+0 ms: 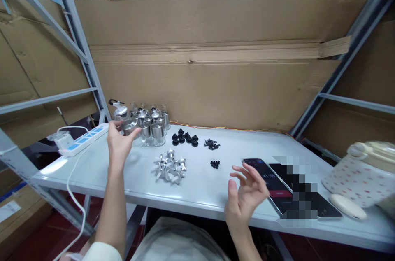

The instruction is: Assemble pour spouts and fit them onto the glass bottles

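Note:
My left hand [119,141] is closed around a clear and silver glass container [129,125], thumb on one side and fingers on the other, at the back left of the table. Just beside it stand several similar glass containers with silver bands [158,132]. One behind my fingers has a silver top with a black lever [120,108]. My right hand [247,195] is raised over the front edge, palm up, fingers apart and slightly curled, holding nothing. Between my hands lie a pile of silver-grey plastic parts [169,167] and a cluster of tiny black pieces [215,164].
Black caps [185,137] and slim black parts [212,144] lie farther back. A white power strip [84,139] is at left. Phones [268,178], a white oval object [348,206] and a dotted pot-like item [359,174] occupy the right. Cardboard [216,92] walls the back.

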### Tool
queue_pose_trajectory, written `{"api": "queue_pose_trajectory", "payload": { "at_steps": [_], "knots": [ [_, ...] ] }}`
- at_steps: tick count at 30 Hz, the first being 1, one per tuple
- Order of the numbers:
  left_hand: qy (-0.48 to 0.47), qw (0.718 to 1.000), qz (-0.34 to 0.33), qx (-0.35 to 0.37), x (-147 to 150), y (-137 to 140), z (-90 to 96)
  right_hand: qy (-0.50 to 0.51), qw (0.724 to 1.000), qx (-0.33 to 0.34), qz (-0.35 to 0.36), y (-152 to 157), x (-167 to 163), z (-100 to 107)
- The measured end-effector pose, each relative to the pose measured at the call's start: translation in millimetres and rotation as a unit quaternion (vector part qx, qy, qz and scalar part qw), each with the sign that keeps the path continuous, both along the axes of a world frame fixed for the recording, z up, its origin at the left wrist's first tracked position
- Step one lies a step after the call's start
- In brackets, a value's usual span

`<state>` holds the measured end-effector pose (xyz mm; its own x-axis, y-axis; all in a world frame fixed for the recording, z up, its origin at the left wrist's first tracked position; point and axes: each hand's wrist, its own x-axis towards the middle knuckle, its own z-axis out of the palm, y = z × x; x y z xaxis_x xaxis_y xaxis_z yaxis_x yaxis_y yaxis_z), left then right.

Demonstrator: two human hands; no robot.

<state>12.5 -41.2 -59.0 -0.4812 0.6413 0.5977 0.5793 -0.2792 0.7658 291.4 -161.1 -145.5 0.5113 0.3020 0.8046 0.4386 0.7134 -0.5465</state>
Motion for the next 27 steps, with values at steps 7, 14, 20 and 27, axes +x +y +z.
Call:
{"api": "queue_pose_trajectory", "payload": {
  "at_steps": [7,14,20,27],
  "knots": [
    [0.145,0.980,0.044,-0.128,-48,58,-23.4,0.039,0.993,-0.095,0.062,1,-2,-18],
    [0.182,0.971,0.000,-0.154,-49,84,-40.8,0.059,0.986,-0.123,0.091,1,1,-20],
    [0.184,0.971,-0.006,-0.153,-57,100,-45.0,0.043,0.978,-0.179,0.097,0,1,-22],
    [0.214,0.968,0.017,-0.134,-51,96,-52.3,0.031,0.966,-0.230,0.114,-2,2,-17]
  ]
}}
